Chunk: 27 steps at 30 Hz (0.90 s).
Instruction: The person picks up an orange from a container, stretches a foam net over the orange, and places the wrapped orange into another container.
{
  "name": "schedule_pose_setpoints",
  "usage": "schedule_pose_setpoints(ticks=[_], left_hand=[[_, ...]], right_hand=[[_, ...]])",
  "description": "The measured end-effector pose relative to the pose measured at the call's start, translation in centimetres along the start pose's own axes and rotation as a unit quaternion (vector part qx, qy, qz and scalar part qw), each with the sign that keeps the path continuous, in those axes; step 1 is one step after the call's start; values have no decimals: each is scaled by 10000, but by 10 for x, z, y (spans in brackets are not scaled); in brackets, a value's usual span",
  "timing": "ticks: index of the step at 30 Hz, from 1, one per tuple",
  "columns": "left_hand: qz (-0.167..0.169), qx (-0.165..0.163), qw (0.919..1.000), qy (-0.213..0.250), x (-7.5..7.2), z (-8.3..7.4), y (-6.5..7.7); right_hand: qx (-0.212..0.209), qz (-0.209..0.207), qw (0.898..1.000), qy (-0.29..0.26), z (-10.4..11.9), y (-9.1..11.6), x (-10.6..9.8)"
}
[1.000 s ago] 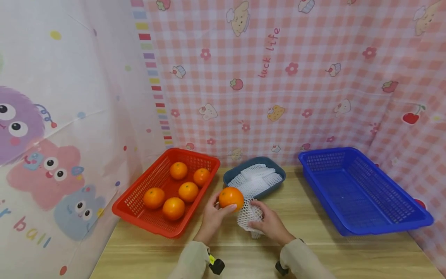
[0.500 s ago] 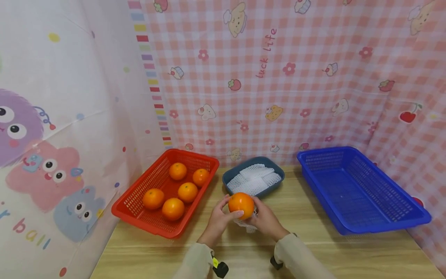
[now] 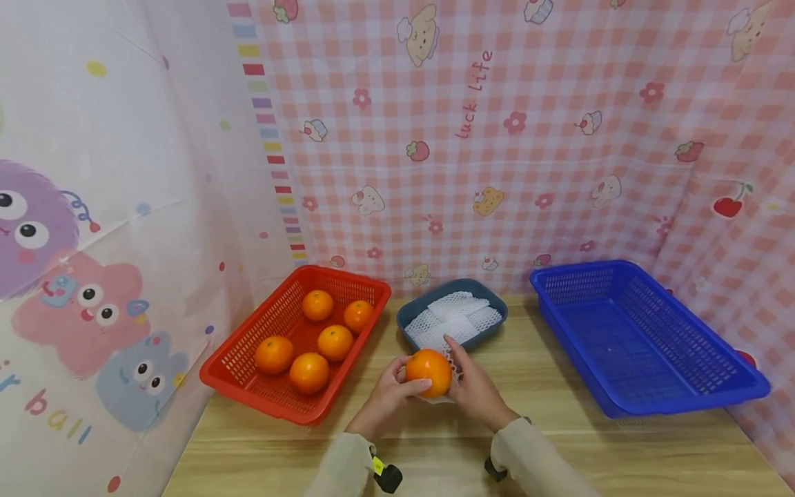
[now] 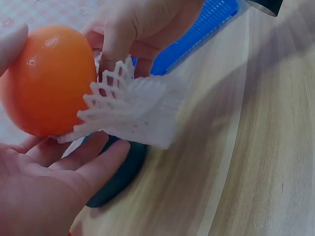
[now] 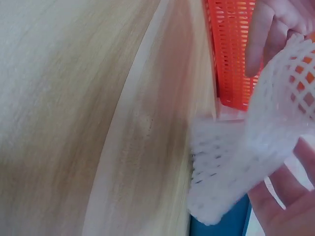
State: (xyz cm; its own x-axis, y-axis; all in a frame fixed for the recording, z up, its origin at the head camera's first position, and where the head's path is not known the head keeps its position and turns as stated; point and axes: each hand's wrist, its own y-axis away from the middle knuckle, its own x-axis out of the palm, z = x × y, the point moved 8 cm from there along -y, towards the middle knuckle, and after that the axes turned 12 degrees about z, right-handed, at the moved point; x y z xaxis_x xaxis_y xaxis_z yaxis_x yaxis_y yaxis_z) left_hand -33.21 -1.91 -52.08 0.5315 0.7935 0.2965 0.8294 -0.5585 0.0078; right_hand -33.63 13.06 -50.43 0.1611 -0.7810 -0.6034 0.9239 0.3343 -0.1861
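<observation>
My left hand [image 3: 386, 399] grips an orange [image 3: 430, 373] between thumb and fingers, in front of the dark teal tray [image 3: 406, 308]. Against the orange's right side, my right hand [image 3: 479, 395] holds a white foam fruit net [image 4: 140, 110]. In the left wrist view the net's open mesh end meets the fruit's lower side, while its other end hangs loose. The right wrist view shows the net [image 5: 268, 128] spread wide at its mouth, and left-hand fingers [image 5: 259, 42] beside it. From the head, the orange hides most of the net.
On the left stands a red basket [image 3: 217, 376] with several oranges [image 3: 309, 373]. More white foam nets [image 3: 456, 317] lie in the teal tray at the back centre. A blue basket [image 3: 683, 407] is at the right. Patterned cloth walls [image 3: 397, 228] rise behind the wooden table [image 3: 435, 455].
The orange has moved right and slightly down, up to the net in the right hand. The net, plainly visible before, is now mostly behind the fruit. The right index finger has lifted.
</observation>
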Motion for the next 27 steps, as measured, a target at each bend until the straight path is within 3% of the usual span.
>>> schedule_pose_setpoints(ticks=[4,9,13,17,20,24,27], left_hand=[[-92,-32,9999,-87,-1,0,1],[-375,-181,9982,-421,-5,3,1],[-607,-50,9935,-965,-8,0,1],[-770,135,9878,-1347,-9,-4,2],[-889,55,9866,-1364,-10,-2,2],[-1044,-59,9836,-1470,-11,-1,3],[-1045,70,9826,-1535,-8,-4,3]], right_hand=[[86,-521,9984,218,0,4,-9],[-453,-1323,9878,692,13,9,-20],[-1010,-1782,9731,1056,31,14,-24],[-1551,-1937,9599,1306,53,19,-23],[-1846,-1872,9563,1282,66,23,-19],[-1932,-1715,9613,963,69,26,-15],[-1582,-1680,9707,670,59,26,-15]])
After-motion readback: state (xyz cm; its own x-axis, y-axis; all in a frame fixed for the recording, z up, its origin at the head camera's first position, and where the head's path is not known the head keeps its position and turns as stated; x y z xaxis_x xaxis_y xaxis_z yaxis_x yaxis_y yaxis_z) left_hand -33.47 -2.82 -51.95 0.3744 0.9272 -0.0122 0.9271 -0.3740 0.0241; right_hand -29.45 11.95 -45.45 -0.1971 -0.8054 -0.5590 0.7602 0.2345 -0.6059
